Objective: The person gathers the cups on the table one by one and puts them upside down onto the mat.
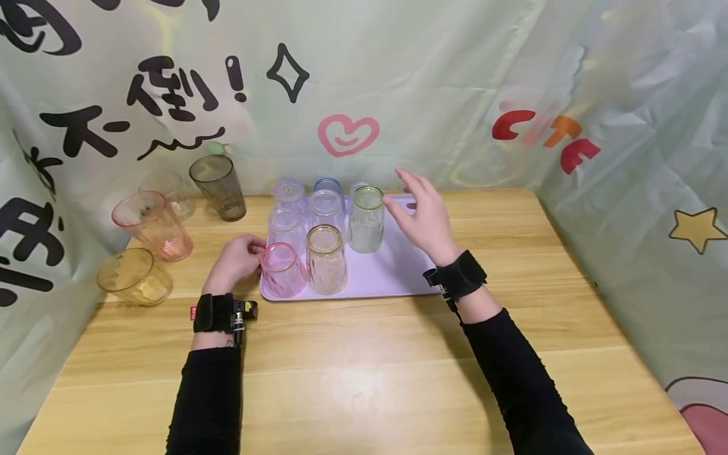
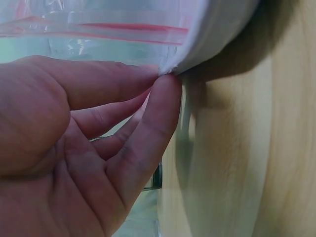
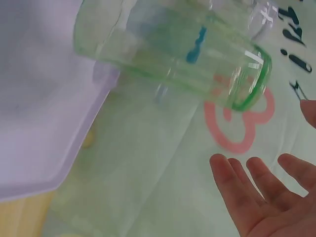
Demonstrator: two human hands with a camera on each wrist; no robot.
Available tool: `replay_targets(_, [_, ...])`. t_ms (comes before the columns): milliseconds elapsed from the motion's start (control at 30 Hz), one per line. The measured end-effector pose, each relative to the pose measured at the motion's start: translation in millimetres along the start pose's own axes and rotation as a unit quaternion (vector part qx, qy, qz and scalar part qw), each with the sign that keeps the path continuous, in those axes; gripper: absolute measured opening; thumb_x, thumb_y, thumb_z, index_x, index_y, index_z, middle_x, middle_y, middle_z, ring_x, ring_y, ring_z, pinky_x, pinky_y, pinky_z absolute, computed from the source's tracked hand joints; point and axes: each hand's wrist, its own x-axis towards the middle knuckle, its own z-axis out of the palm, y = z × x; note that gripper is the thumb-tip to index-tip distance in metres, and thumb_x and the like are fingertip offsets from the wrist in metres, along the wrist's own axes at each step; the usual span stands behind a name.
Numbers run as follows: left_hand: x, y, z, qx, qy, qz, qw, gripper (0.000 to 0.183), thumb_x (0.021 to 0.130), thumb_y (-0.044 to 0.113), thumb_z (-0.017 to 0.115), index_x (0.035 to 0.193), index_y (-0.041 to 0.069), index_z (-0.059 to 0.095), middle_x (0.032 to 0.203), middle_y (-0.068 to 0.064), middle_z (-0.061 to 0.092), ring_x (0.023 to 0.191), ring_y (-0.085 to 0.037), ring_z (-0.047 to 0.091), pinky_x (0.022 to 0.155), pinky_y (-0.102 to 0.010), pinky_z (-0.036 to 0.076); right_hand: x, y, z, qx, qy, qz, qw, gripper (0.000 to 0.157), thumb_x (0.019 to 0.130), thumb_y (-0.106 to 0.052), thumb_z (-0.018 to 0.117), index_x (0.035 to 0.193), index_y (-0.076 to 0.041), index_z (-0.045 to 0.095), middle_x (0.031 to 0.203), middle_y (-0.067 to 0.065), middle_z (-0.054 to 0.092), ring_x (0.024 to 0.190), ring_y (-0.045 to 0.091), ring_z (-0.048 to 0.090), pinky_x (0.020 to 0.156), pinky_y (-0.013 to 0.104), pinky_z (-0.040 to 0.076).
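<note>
My left hand (image 1: 236,258) pinches the left edge of a lilac tray (image 1: 398,273) between thumb and fingertips, as the left wrist view shows up close. Right beside it on the tray is a pink glass (image 1: 284,278). My right hand (image 1: 423,218) is raised over the tray's right part, fingers spread and holding nothing. Just left of it stands a green-rimmed glass (image 1: 366,224); the right wrist view shows a gap between that hand and the glass. An amber-rimmed glass (image 1: 327,268) stands at the tray's front.
Several clear, lilac and blue-rimmed glasses (image 1: 326,205) fill the tray's back left. Left of the tray on the wooden table (image 1: 352,373) are a grey glass (image 1: 218,189), a red-rimmed glass (image 1: 156,227), an amber glass (image 1: 136,278) and a clear one. A printed curtain (image 1: 432,95) hangs behind.
</note>
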Motion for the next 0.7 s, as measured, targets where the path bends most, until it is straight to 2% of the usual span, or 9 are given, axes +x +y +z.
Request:
replay_targets(100, [-1.3,-0.9,-1.4,0.007,0.008,0.001,0.9999,0.026,0.085,0.005,0.053,0.109,-0.003,0.055,0.095,-0.017,0.058,0.08,-0.024,0.053,0.068,-0.034,0.049,-5,9,-6.8,0.006,0.01,0.02,1.0,0.054,0.083,-0.035,0.062,0.132,-0.019,0.046,0.125,0.002,0.051,0.095,0.014,0.051,0.069,0.036,0.053])
replay_targets(200, [-2.8,-1.4,-3.4,0.019,0.025,0.003,0.9995,0.026,0.086,0.007,0.052,0.11,-0.002,0.055,0.094,-0.016,0.057,0.081,-0.024,0.052,0.07,-0.035,0.047,-11,20,-13.8,-0.004,0.0,0.05,0.999,0.052,0.084,-0.031,0.062,0.131,-0.017,0.047,0.122,0.005,0.052,0.092,0.017,0.053,0.068,0.035,0.053])
replay_targets(300, [-4.4,-2.2,-5.8,0.025,0.043,0.0,0.9987,0.029,0.086,0.009,0.052,0.113,-0.001,0.054,0.096,-0.015,0.057,0.084,-0.024,0.052,0.075,-0.039,0.045,-15,32,-18.7,-0.024,-0.039,0.086,0.995,0.055,0.084,-0.031,0.061,0.134,-0.015,0.043,0.119,0.01,0.053,0.089,0.022,0.054,0.07,0.039,0.051])
replay_targets(467, [-4.6,-1.2,-8.4,0.006,0.079,-0.006,0.9969,0.038,0.084,0.013,0.056,0.119,0.0,0.049,0.103,-0.015,0.057,0.09,-0.025,0.052,0.082,-0.043,0.044,-23,48,-26.3,-0.053,-0.112,0.137,0.983,0.061,0.083,-0.033,0.062,0.135,-0.01,0.039,0.121,0.016,0.051,0.087,0.026,0.053,0.072,0.043,0.048])
replay_targets(600, [-2.1,-1.4,-9.9,-0.014,0.15,0.001,0.9886,0.044,0.083,0.016,0.061,0.121,0.001,0.047,0.107,-0.014,0.054,0.09,-0.024,0.053,0.078,-0.041,0.047,-30,58,-28.2,-0.062,-0.146,0.169,0.973,0.06,0.083,-0.03,0.062,0.134,-0.007,0.04,0.121,0.019,0.049,0.087,0.027,0.053,0.074,0.044,0.048])
replay_targets(700, [0.3,-0.4,-11.9,-0.03,0.22,0.001,0.9751,0.05,0.082,0.021,0.064,0.124,0.002,0.045,0.114,-0.014,0.05,0.091,-0.022,0.053,0.077,-0.038,0.048,-34,66,-27.9,-0.077,-0.171,0.19,0.964,0.06,0.083,-0.027,0.063,0.133,-0.003,0.04,0.119,0.022,0.05,0.089,0.029,0.053,0.075,0.046,0.048])
